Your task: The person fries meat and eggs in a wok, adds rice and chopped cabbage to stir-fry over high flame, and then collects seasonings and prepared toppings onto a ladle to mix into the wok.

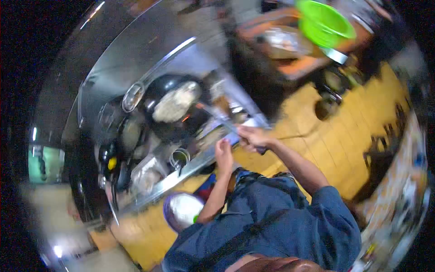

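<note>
The right hand [253, 138] is clamping firmly around the grip of a long-handled tool [223, 119], whose shaft is slanting away toward the wok [159, 86]; that length is probably sparing the fingers the heat. Just beside it, the left hand [224, 153] is hanging apart near the counter [183, 172] edge, fingers curling in; whether it is holding anything, I can't tell.

Further out, a pale mass of food [176, 102] is sitting in the wok, the dark, curving wall presumably containing it. Orange glints are showing nearby, perhaps flame, but blur is smearing them, and the tool's far end is getting lost there too.

Closer to the counter's front, a round container [180, 157] is standing, likely for easy reach; its contents are staying unreadable. Below, a forearm is partly covering a bowl of something white [183, 210]. Off right, a green basin [324, 27] is blurring badly.
</note>
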### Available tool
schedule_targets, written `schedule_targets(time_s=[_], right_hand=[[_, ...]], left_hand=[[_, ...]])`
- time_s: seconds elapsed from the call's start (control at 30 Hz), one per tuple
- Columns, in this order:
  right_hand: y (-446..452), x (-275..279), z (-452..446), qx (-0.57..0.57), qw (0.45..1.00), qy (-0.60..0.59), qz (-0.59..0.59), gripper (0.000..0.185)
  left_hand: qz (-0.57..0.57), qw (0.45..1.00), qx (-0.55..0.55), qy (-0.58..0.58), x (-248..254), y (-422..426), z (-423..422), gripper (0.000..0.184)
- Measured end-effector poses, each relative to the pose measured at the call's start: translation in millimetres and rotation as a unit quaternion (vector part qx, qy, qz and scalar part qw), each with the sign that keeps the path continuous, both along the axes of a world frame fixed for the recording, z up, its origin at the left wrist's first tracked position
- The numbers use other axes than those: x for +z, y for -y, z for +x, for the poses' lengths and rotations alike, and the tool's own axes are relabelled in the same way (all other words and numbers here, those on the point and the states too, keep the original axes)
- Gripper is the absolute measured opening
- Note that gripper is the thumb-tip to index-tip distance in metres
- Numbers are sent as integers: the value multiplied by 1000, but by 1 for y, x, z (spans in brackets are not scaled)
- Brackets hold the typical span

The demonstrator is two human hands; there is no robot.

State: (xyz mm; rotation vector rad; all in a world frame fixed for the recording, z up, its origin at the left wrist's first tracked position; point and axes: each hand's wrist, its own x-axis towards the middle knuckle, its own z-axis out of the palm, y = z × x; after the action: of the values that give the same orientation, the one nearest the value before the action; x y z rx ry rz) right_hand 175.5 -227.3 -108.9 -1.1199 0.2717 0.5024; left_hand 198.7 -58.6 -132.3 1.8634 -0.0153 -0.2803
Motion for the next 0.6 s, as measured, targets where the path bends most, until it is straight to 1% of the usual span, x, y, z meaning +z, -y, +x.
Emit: schedule_targets(time_s=[0.03,0.07,0.1,0.13,0.17,0.2,0.23,0.27,0.33,0.37,0.4,0.43,0.47,0.5,0.53,0.57,0.6], right_hand=[[19,12,-29,9,1000,14,11,44],[38,31,-62,16,999,29,19,49],[54,58,-98,-35,998,48,-28,57],[69,65,-139,-47,994,71,-64,60],[85,65,-176,-74,989,106,-68,69],[101,41,-208,-136,970,167,-114,77],[115,49,-243,-180,959,171,-141,84],[126,5,-258,-226,927,225,-196,87],[158,17,-316,-303,914,211,-168,87],[149,27,-324,-324,906,204,-180,87],[165,20,-350,-355,881,173,-259,84],[179,14,-364,-378,853,140,-331,82],[197,18,-390,-392,845,133,-337,82],[216,21,-417,-396,859,71,-317,81],[233,27,-443,-399,869,10,-293,80],[245,45,-468,-451,830,-27,-327,75],[262,37,-493,-479,799,-55,-360,71]], left_hand=[[-98,993,-19,-64,9,30,-16,31],[-188,971,-40,-141,20,61,-37,29],[-225,956,-46,-182,41,92,-61,28],[-259,938,-45,-227,58,120,-95,27],[-248,939,-71,-228,70,150,-128,27],[-236,941,-96,-224,74,177,-158,28],[-221,944,-143,-198,65,202,-183,28],[-209,946,-183,-168,52,225,-205,28],[-198,916,-340,-78,23,269,-238,24],[-179,900,-386,-98,40,271,-240,22],[-184,887,-411,-104,45,299,-263,22],[-133,879,-441,-123,47,321,-274,21],[-81,870,-466,-139,50,344,-291,21],[-100,832,-533,-115,21,368,-290,19],[-102,823,-547,-116,21,390,-302,19],[-114,786,-575,-195,23,412,-315,17],[-123,746,-595,-273,27,433,-328,16]])
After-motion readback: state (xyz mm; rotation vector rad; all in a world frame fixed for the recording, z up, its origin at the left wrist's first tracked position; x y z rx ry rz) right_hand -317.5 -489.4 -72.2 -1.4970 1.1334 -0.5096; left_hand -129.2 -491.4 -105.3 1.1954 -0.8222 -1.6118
